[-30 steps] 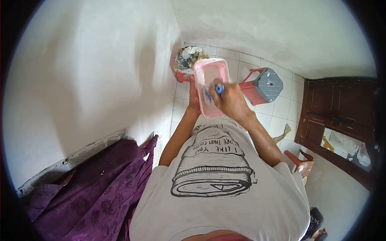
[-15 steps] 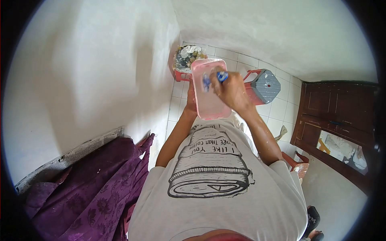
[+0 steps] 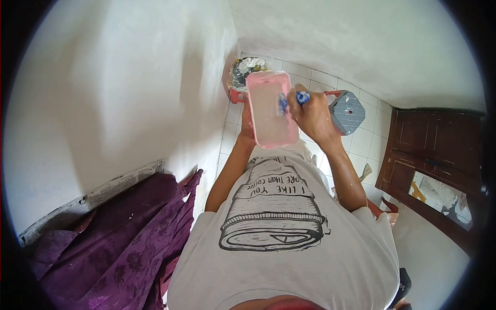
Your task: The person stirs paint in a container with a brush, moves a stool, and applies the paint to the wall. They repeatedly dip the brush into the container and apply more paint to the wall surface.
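My left hand point(image 3: 247, 124) grips a pink plastic tub point(image 3: 251, 101) by its left side, the fingers hidden beneath it. A pale, whitish layer that looks like paint covers the inside of the tub. My right hand point(image 3: 314, 116) is closed around a blue-handled paintbrush point(image 3: 303, 97), which has white smears on it. The head of the brush is blurred and lies at the inner right wall of the tub. White specks dot my right forearm.
A grey-topped stool point(image 3: 349, 111) with red legs stands on the white tiles point(image 3: 361, 139). Behind the tub is a container of odds and ends point(image 3: 245, 70) on a red stool. Purple cloth point(image 3: 119, 237) hangs at left, and a dark wooden cabinet point(image 3: 429, 134) stands at right.
My right hand and the brush have moved right across the tub, from its middle to its right wall. The tub has shifted slightly upward in the view.
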`<state>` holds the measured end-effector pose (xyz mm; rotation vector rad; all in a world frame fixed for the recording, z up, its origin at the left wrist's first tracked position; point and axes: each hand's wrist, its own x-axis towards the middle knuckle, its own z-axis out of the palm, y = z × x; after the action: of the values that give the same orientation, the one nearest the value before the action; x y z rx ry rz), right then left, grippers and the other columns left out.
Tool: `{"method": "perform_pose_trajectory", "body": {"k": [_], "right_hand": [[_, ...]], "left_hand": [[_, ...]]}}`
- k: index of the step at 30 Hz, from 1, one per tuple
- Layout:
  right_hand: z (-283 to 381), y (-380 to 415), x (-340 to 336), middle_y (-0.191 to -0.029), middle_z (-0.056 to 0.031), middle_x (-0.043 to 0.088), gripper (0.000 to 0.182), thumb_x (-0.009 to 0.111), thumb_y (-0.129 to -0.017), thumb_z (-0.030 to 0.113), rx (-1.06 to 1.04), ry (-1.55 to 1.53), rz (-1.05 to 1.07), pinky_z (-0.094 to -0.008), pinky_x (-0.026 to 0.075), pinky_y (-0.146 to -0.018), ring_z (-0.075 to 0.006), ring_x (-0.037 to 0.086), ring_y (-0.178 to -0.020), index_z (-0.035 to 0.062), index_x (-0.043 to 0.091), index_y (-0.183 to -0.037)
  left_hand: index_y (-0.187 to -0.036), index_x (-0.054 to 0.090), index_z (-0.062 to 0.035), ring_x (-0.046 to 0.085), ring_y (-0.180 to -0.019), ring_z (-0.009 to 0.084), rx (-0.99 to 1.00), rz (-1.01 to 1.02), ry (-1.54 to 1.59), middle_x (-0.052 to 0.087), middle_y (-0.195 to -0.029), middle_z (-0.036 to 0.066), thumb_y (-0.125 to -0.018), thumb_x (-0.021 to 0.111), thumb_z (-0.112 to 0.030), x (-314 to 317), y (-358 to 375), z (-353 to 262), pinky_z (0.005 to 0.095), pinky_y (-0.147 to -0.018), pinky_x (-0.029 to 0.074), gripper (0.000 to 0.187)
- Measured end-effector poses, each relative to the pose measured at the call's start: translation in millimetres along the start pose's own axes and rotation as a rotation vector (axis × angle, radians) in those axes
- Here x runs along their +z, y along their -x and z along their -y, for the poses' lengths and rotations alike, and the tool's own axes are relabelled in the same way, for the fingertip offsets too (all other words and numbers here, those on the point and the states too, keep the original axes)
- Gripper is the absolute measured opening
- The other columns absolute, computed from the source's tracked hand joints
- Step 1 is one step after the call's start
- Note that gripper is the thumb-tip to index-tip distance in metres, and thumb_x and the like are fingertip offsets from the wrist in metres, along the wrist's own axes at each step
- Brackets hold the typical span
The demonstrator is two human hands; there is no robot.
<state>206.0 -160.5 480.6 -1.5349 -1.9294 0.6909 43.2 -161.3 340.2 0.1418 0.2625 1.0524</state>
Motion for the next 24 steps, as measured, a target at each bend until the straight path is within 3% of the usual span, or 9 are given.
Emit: {"method": "perform_pose_trajectory", "body": {"k": [4, 5, 6, 8, 9, 13, 17, 20, 24], "right_hand": [[0, 20, 14, -0.071, -0.0257, 0.063, 0.013, 0.064, -0.089, 0.01, -0.08, -0.147, 0.072, -0.0467, 0.051, -0.057, -0.0443, 0.063, -0.064, -0.0033, 0.061, -0.089], [2, 18, 20, -0.063, -0.0204, 0.058, 0.01, 0.061, -0.092, 0.009, -0.166, -0.156, 0.035, -0.0406, 0.048, -0.051, -0.0342, 0.061, -0.052, -0.0008, 0.061, -0.089], [4, 13, 22, -0.063, -0.0204, 0.058, 0.01, 0.061, -0.092, 0.009, -0.162, -0.158, 0.034, -0.0406, 0.048, -0.051, -0.0342, 0.061, -0.052, -0.0008, 0.061, -0.089], [6, -4, 21, -0.074, -0.0248, 0.063, 0.014, 0.064, -0.089, 0.012, -0.097, -0.042, 0.059, -0.0461, 0.052, -0.058, -0.0434, 0.064, -0.066, -0.0021, 0.062, -0.089], [2, -12, 19, -0.07, -0.0239, 0.062, 0.014, 0.064, -0.09, 0.011, -0.146, -0.045, -0.044, -0.0464, 0.051, -0.056, -0.0442, 0.062, -0.063, -0.0024, 0.063, -0.087], [4, -10, -7, -0.064, -0.0257, 0.06, 0.014, 0.061, -0.091, 0.01, 0.026, 0.042, -0.016, -0.0482, 0.05, -0.054, -0.0443, 0.061, -0.058, -0.003, 0.063, -0.087], [9, 10, 15, -0.065, -0.0251, 0.06, 0.012, 0.062, -0.09, 0.01, -0.189, -0.14, 0.018, -0.047, 0.05, -0.055, -0.0423, 0.062, -0.06, -0.0014, 0.064, -0.086], [13, -2, 22, -0.066, -0.0245, 0.06, 0.012, 0.063, -0.089, 0.01, -0.124, -0.071, 0.021, -0.0461, 0.05, -0.055, -0.0417, 0.062, -0.06, -0.0016, 0.064, -0.086], [-5, -16, 8, -0.065, -0.0242, 0.06, 0.013, 0.063, -0.09, 0.01, -0.103, 0.028, -0.152, -0.0454, 0.05, -0.053, -0.0431, 0.061, -0.059, -0.0022, 0.062, -0.085]], "left_hand": [[-0.152, 0.037, -0.0157, 0.056, -0.127, 0.0283, -0.015, 0.045, 0.026, 0.052, -0.143, 0.009, -0.097, 0.032, -0.072, -10, -3, -7, 0.0465, -0.106, 0.049, 0.079], [-0.152, 0.037, -0.0157, 0.056, -0.127, 0.0283, -0.016, 0.042, 0.026, 0.052, -0.143, 0.009, -0.097, 0.032, -0.072, -13, -4, -4, 0.0465, -0.106, 0.049, 0.079], [-0.153, 0.036, -0.016, 0.055, -0.128, 0.0283, -0.017, 0.051, 0.009, 0.052, -0.144, 0.009, -0.097, 0.031, -0.072, 0, -6, -1, 0.0463, -0.107, 0.049, 0.08], [-0.153, 0.035, -0.0162, 0.054, -0.13, 0.0282, -0.021, 0.058, -0.008, 0.051, -0.145, 0.009, -0.097, 0.03, -0.073, 11, -7, 5, 0.0462, -0.108, 0.048, 0.08], [-0.154, 0.035, -0.0164, 0.054, -0.131, 0.0282, -0.03, 0.052, 0.0, 0.05, -0.146, 0.009, -0.097, 0.03, -0.073, 13, -8, 6, 0.0463, -0.109, 0.048, 0.08], [-0.152, 0.036, -0.0168, 0.055, -0.129, 0.0281, -0.011, 0.068, -0.004, 0.051, -0.145, 0.009, -0.096, 0.031, -0.074, 17, -4, -9, 0.0475, -0.107, 0.049, 0.08], [-0.151, 0.038, -0.016, 0.057, -0.126, 0.0281, -0.039, 0.065, 0.023, 0.052, -0.142, 0.009, -0.096, 0.034, -0.074, -4, -11, -8, 0.0461, -0.106, 0.05, 0.08], [-0.152, 0.037, -0.0153, 0.055, -0.128, 0.028, -0.012, 0.04, -0.086, 0.052, -0.143, 0.01, -0.096, 0.035, -0.073, 12, -10, 1, 0.0459, -0.107, 0.049, 0.08], [-0.152, 0.037, -0.0154, 0.055, -0.128, 0.029, -0.058, 0.016, 0.054, 0.051, -0.144, 0.01, -0.095, 0.036, -0.073, 16, -7, 0, 0.0469, -0.106, 0.049, 0.081]]}}
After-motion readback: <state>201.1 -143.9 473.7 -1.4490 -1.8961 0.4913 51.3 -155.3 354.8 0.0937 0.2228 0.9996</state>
